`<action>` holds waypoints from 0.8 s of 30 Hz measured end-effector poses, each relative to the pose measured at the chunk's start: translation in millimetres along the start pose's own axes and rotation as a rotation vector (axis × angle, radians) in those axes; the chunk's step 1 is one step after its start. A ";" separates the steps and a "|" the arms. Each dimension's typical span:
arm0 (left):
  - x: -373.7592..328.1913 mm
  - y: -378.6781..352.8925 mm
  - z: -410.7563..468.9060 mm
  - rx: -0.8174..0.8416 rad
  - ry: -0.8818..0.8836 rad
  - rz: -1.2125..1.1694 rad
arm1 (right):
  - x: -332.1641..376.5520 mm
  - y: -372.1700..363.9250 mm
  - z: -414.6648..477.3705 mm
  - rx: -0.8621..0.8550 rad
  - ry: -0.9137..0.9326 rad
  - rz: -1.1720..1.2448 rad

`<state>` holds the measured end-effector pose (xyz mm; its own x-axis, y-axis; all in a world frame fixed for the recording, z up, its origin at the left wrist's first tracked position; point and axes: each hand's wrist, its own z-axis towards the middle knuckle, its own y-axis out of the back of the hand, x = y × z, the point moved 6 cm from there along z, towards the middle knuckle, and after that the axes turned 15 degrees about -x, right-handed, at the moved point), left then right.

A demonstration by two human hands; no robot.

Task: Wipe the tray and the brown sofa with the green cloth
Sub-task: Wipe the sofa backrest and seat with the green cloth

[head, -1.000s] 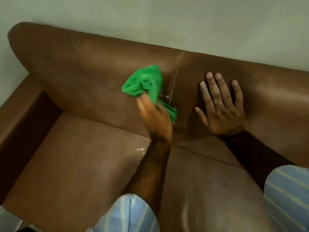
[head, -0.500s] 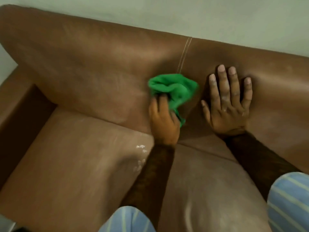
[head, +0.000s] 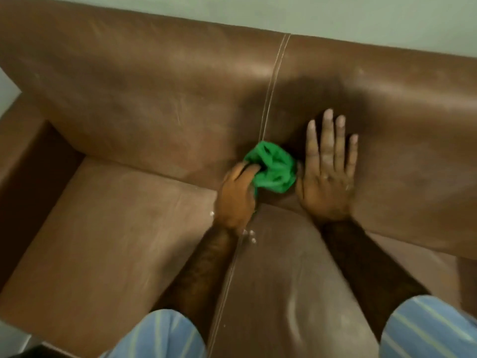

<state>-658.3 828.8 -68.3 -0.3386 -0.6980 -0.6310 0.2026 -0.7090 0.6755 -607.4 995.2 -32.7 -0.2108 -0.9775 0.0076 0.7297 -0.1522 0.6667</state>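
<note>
Head view, one item per line as we find it:
Brown sofa [head: 160, 112]: fills the frame, backrest across 12 o'clock, seat cushions from centre to 6 o'clock; we note a stitched seam [head: 271, 94] running down the backrest.
Green cloth [head: 273, 167]: bunched, pressed at the foot of the backrest just right of the seam, near frame centre.
Left hand [head: 236, 196]: fingers clamped on the cloth at its 9 o'clock side.
Right hand [head: 326, 171]: flat on the backrest, fingers spread, touching the cloth at its 3 o'clock side.
Tray: we see none
</note>
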 end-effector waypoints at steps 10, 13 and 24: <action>179.5 40.1 -79.4 0.060 0.481 0.486 | 15.9 39.7 -309.7 0.752 -0.365 -0.075; 120.7 -38.0 -99.6 0.222 0.225 0.410 | 21.9 35.8 -337.5 0.705 -0.392 -0.122; 183.3 13.5 -112.3 0.303 -0.058 0.341 | 28.2 28.7 -356.5 0.633 -0.413 -0.135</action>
<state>-614.5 680.0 -217.6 -0.3521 -0.8732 -0.3369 0.0364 -0.3725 0.9273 -360.5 911.2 -279.1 -0.5881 -0.8037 0.0907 0.1946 -0.0318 0.9804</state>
